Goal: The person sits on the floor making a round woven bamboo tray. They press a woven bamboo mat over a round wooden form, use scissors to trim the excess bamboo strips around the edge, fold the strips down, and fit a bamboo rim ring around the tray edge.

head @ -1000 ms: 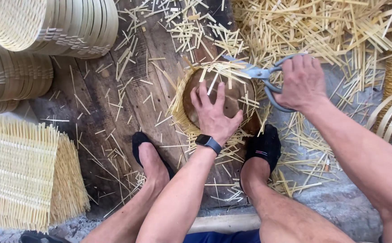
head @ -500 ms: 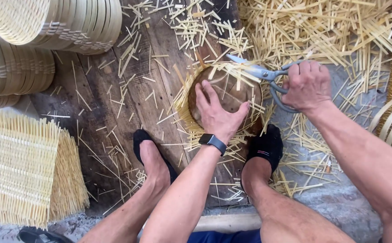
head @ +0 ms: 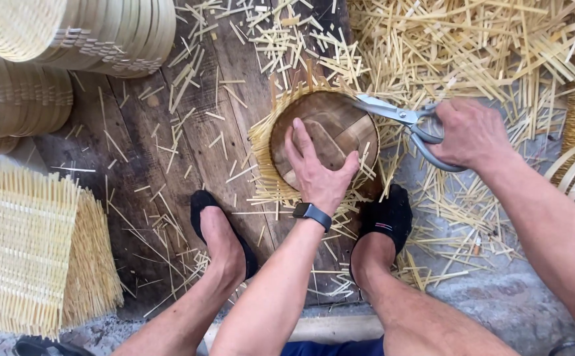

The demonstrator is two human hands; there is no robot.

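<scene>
Meanwhile the left hand [head: 319,173] lay flat, fingers [head: 299,142] spread, pressing a round wooden disc [head: 330,125] onto a woven bamboo mat [head: 265,142] on the plank floor [head: 169,132] between both feet; the right hand [head: 467,134], fingers curled shut through the scissors [head: 403,118] handles, held the blades at the disc's upper edge

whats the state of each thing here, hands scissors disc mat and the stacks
left hand: pressed flat on the disc
right hand: closed round the scissors' handles
scissors: blades nearly shut, tips at the disc's upper right edge
round wooden disc: lying flat on the woven mat
woven mat: strips jutting out round the disc's left side
round trays: stacked on edge
square woven mats: piled flat, ends untrimmed
</scene>
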